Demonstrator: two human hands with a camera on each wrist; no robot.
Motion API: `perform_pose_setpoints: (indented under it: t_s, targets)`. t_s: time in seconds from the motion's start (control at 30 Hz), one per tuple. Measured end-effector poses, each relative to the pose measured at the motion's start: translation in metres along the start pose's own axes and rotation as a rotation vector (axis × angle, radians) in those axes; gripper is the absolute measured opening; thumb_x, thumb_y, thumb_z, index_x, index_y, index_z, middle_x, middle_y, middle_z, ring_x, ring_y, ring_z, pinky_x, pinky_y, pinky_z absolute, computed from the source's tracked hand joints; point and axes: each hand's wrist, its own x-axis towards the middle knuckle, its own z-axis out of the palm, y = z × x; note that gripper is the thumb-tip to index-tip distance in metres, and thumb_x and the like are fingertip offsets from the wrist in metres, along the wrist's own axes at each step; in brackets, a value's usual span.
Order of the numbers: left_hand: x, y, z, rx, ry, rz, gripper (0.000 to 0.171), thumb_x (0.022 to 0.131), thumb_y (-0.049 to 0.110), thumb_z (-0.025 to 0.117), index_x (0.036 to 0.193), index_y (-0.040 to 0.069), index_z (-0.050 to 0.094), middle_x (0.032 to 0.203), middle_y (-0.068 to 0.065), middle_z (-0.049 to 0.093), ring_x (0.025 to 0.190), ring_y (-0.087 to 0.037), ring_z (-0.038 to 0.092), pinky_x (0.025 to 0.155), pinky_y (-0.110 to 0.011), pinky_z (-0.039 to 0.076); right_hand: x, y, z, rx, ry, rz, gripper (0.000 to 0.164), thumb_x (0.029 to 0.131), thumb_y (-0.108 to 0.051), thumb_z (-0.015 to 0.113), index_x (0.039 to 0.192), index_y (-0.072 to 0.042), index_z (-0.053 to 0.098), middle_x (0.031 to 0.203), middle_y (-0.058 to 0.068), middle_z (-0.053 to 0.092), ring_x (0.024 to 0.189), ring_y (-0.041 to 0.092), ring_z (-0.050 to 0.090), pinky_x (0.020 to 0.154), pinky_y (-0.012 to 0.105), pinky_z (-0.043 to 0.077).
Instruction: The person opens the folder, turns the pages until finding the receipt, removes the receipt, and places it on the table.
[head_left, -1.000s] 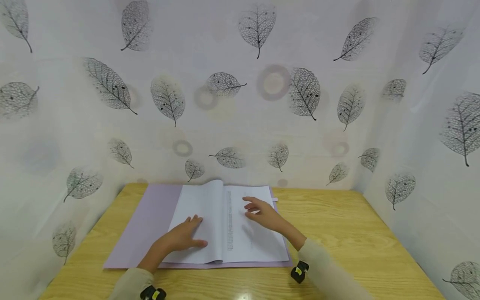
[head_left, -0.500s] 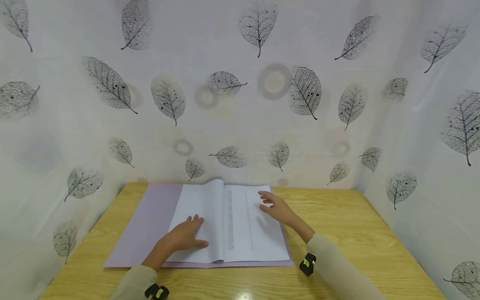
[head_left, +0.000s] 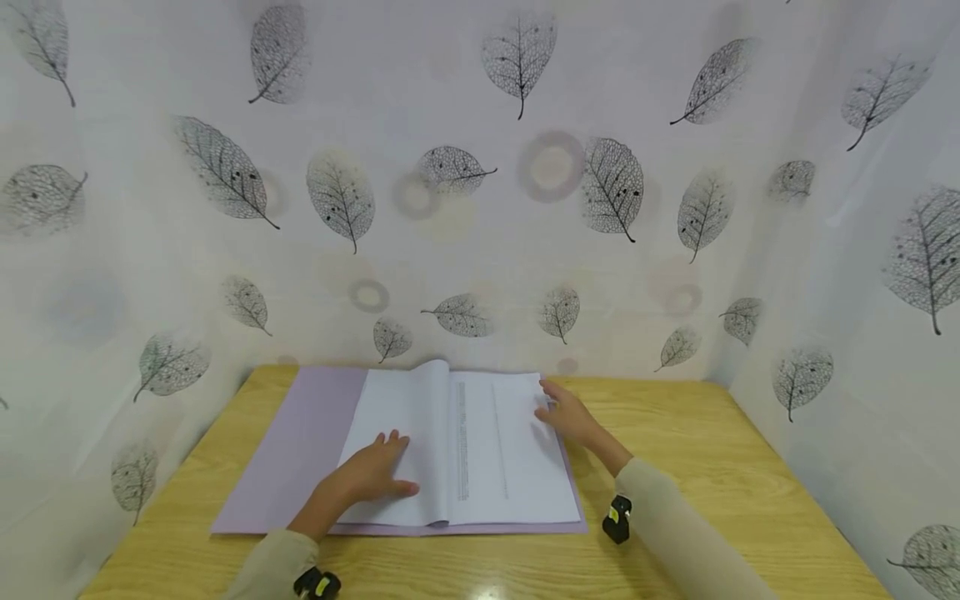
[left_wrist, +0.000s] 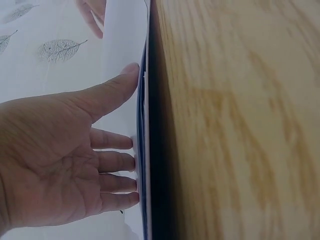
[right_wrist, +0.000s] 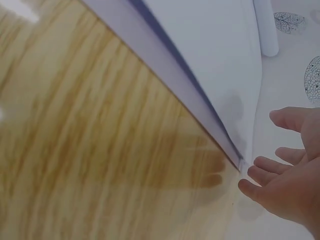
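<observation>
A purple folder (head_left: 296, 458) lies spread on the table, holding a stack of white sheets. My left hand (head_left: 365, 477) rests with spread fingers and thumb on the turned-over left sheets (head_left: 386, 396). In the left wrist view the fingertips of that hand (left_wrist: 65, 160) press along the paper. Over at the right sheet (head_left: 528, 475), which carries a narrow column of print and a long thin line, my right hand (head_left: 572, 417) hovers by the far right edge. Its fingers (right_wrist: 267, 172) are loosely bent beside the folder's corner in the right wrist view, with nothing held.
The wood-grain table (head_left: 675, 467) extends right of the folder and in front of it. A pale curtain (head_left: 480, 242) with dark leaf prints stands around the back and both sides. The left sheets bulge upward near the fold.
My right hand has moved rightward across the right sheet to its outer edge, uncovering the thin line on the page. The left hand has stayed on the left sheets.
</observation>
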Motion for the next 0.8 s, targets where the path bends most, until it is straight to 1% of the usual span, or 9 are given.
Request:
perform_pose_setpoints:
  t_s: [0.17, 0.33, 0.47, 0.8]
  targets:
    - [0.0, -0.001, 0.003, 0.001, -0.005, -0.002, 0.09, 0.084, 0.039, 0.082, 0.151, -0.007, 0.041, 0.159, -0.036, 0.03, 0.148, -0.055, 0.026, 0.121, -0.065, 0.028, -0.001, 0.004, 0.003, -0.016, -0.005, 0.036, 0.068, 0.098, -0.004, 0.063, 0.155, 0.009, 0.029, 0.158, 0.033, 0.033, 0.145, 0.051, 0.036, 0.121, 0.061, 0.032]
    - [-0.001, 0.0, 0.002, 0.01, -0.001, 0.003, 0.09, 0.085, 0.038, 0.082, 0.151, -0.007, 0.041, 0.158, -0.036, 0.03, 0.148, -0.055, 0.026, 0.121, -0.065, 0.028, 0.001, 0.007, 0.005, -0.033, -0.004, 0.064, 0.068, 0.098, -0.006, 0.063, 0.155, 0.009, 0.029, 0.157, 0.035, 0.035, 0.145, 0.051, 0.038, 0.12, 0.061, 0.034]
    - [-0.001, 0.001, 0.001, 0.009, 0.005, 0.001, 0.089, 0.085, 0.037, 0.082, 0.151, -0.007, 0.041, 0.159, -0.036, 0.029, 0.148, -0.055, 0.026, 0.121, -0.065, 0.027, 0.004, 0.009, 0.005, -0.044, -0.005, 0.064, 0.068, 0.098, -0.006, 0.063, 0.155, 0.01, 0.029, 0.156, 0.035, 0.037, 0.144, 0.051, 0.038, 0.119, 0.06, 0.035]
    - [0.001, -0.001, 0.002, 0.035, -0.001, 0.007, 0.09, 0.086, 0.039, 0.081, 0.151, -0.007, 0.04, 0.158, -0.036, 0.03, 0.148, -0.055, 0.027, 0.121, -0.065, 0.028, 0.006, 0.011, 0.005, -0.035, -0.015, 0.041, 0.066, 0.099, -0.006, 0.062, 0.154, 0.011, 0.031, 0.157, 0.034, 0.036, 0.146, 0.05, 0.036, 0.123, 0.058, 0.03]
